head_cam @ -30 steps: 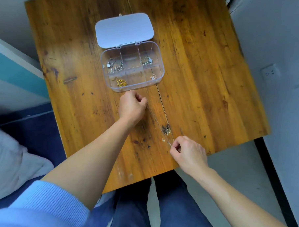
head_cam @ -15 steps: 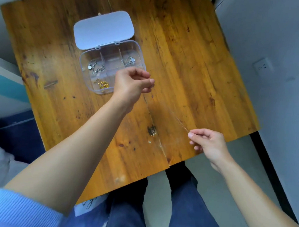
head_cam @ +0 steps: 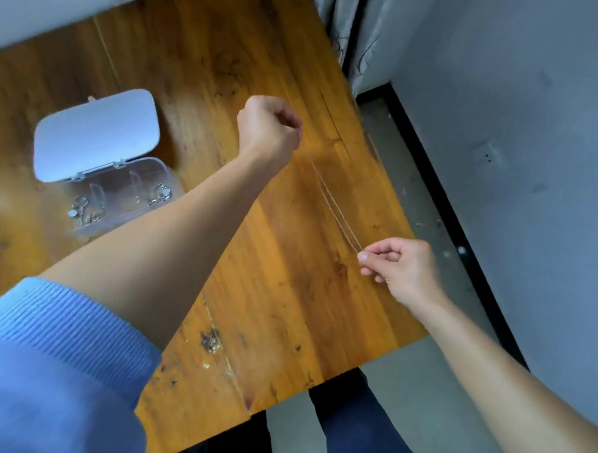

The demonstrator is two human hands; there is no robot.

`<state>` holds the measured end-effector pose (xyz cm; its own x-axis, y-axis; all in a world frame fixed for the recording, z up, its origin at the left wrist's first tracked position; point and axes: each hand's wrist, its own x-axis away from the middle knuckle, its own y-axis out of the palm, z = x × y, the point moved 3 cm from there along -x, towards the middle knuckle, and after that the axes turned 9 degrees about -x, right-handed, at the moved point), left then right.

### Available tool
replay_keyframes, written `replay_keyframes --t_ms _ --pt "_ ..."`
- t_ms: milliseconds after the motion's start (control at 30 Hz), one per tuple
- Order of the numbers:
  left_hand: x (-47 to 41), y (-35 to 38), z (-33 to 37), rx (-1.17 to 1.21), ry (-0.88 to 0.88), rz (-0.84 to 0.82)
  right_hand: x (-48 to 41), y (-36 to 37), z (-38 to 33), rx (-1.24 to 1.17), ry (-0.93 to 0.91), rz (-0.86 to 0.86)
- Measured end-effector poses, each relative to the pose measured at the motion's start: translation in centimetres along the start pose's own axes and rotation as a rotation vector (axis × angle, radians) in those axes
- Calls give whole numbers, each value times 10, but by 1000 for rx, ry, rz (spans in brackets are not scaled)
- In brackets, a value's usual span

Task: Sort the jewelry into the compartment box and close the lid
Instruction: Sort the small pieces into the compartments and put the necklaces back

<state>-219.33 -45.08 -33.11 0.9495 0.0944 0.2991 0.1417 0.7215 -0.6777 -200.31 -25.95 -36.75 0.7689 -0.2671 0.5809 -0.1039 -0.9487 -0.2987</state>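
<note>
A thin silver chain (head_cam: 336, 207) is stretched in the air over the wooden table (head_cam: 287, 294), doubled into two strands. My left hand (head_cam: 269, 131) is closed around its far end, raised above the table's middle. My right hand (head_cam: 400, 265) pinches the near end between thumb and fingertips, close to the table's right edge. The clear compartment box (head_cam: 145, 192) stands at the left with its white lid (head_cam: 96, 133) swung open behind it. Silver pieces (head_cam: 86, 210) lie in its left compartment, and another silver piece (head_cam: 162, 193) lies in a right one. My left forearm hides the box's front.
The table's right edge borders a grey floor (head_cam: 438, 386) and a black baseboard (head_cam: 461, 233) along a grey wall with a socket (head_cam: 489, 157). My legs in dark trousers (head_cam: 357, 431) are below the near edge. A dark knot (head_cam: 212, 340) marks the wood near me.
My left hand rose from beside the box and moved right, drawing the chain taut. My right hand lifted off the table with the other end. The view swung right.
</note>
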Motion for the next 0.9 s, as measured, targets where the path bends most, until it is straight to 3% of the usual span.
replay_keyframes --t_ms 200,500,667,900 --pt "-15 37 13 -171 178 32 -18 -5 12 140 7 89" --pt "-20 59 14 -345 474 42 -21 -2 13 213 55 15" --pt "-18 51 9 -402 454 108 -19 -9 7 300 10 8" --pt "-5 -31 -35 -309 242 256 -19 16 -40 353 -110 -27"
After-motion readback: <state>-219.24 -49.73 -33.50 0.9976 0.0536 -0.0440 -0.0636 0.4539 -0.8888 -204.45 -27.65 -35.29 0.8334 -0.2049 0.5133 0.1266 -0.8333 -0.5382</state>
